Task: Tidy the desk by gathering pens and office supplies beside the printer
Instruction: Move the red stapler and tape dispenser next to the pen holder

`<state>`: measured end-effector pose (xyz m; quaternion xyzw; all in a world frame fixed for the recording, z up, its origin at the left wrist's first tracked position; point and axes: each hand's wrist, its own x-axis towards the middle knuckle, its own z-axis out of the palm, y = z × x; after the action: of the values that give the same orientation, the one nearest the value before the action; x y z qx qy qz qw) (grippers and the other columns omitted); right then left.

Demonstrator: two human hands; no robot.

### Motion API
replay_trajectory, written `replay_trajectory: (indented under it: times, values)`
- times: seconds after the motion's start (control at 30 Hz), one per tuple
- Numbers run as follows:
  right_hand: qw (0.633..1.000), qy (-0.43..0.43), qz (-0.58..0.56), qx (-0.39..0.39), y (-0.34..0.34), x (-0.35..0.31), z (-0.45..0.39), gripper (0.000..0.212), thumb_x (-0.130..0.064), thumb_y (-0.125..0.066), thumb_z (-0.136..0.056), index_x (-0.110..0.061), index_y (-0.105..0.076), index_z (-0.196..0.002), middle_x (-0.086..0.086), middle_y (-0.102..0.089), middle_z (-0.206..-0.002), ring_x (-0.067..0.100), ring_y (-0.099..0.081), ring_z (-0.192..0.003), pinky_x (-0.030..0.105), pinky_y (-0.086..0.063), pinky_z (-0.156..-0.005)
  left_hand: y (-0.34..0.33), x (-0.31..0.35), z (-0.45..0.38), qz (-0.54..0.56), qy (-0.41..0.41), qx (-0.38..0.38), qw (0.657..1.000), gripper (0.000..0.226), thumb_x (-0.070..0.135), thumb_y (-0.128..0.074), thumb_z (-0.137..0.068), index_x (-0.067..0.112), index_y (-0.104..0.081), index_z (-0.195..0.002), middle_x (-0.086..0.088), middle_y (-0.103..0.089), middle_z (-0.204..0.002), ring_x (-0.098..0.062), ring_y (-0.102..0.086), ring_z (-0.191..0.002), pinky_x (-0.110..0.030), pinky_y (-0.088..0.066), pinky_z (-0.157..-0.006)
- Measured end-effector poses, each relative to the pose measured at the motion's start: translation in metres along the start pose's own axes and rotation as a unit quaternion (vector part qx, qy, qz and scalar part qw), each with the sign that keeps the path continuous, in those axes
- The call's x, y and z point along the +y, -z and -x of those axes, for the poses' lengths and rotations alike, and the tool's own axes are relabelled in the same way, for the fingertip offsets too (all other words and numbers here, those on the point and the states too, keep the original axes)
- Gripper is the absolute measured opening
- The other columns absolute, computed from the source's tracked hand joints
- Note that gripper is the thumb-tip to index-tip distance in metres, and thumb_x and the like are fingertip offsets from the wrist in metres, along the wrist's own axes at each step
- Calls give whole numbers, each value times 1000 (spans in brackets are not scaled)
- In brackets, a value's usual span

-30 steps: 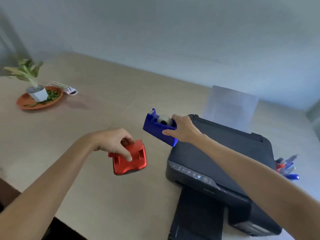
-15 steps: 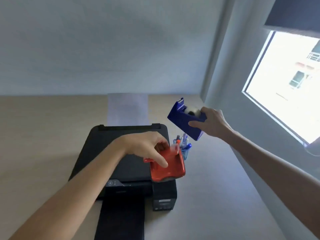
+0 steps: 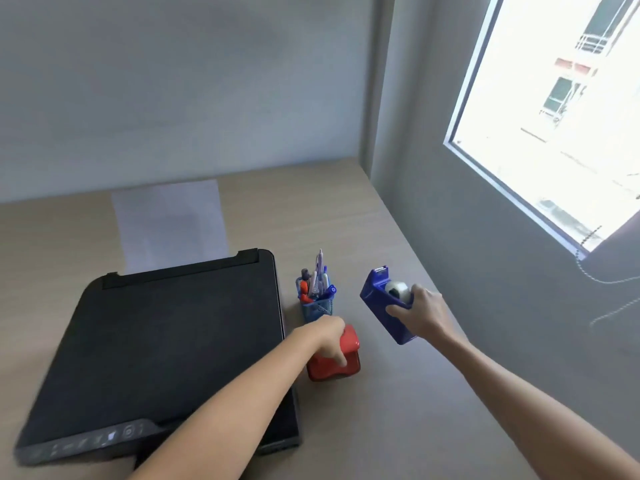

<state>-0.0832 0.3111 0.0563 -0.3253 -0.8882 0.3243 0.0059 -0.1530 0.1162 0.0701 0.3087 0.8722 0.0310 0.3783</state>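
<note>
A: What has changed in the last second?

B: Both hands have swung over from the printer's far side; the left hand [image 3: 329, 336] now curls over the glossy red plastic hole punch [image 3: 341, 360], setting it on the pale wooden desk [image 3: 398, 427] at about 3 o'clock of the flat black printer [image 3: 173, 341]; whether its base touches yet, I cannot tell.

A: And the right?

B: The right hand [image 3: 422, 313] grips the dark blue plastic tape dispenser [image 3: 384, 306] by its side, tilted and, I judge, off the desk, at 3 o'clock of the blue mesh pen cup [image 3: 318, 306].

A: Meaning?

B: The pens already stand beside the printer; both supplies are near it; only release seems left.
</note>
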Motion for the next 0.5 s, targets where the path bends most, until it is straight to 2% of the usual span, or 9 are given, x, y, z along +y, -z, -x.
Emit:
replay_trajectory:
  times: [0.13, 0.37, 0.5]
  values:
    - [1000, -14, -13, -3, -40, -3, -12, 35, -31, -69, -68, -6, -49, -82, 12, -60, -79, 31, -58, -68, 35, -48, -54, -10, -10, -32, -23, 53, -8, 998, 61, 29, -77, -80, -3, -52, -125, -19, -56, -129, -39, -59, -115, -47, -52, -96]
    - [1000, -12, 17, 16, -86, -15, -24, 39, -34, -66, -75, -5, -46, -92, 17, -62, -98, 37, -59, -91, 37, -46, -68, -18, -26, -60, -6, 88, 3, 996, 57, 29, -76, -82, -2, -54, -124, -18, -57, -130, -36, -59, -116, -42, -51, -96]
    - [999, -20, 23, 26, -102, -16, -20, 43, -36, -67, -77, -6, -42, -95, 18, -57, -102, 39, -61, -91, 36, -42, -66, -14, -32, -66, 11, 89, 21, 996, 54, 26, -77, -81, -2, -55, -122, -19, -57, -129, -36, -59, -115, -41, -51, -95]
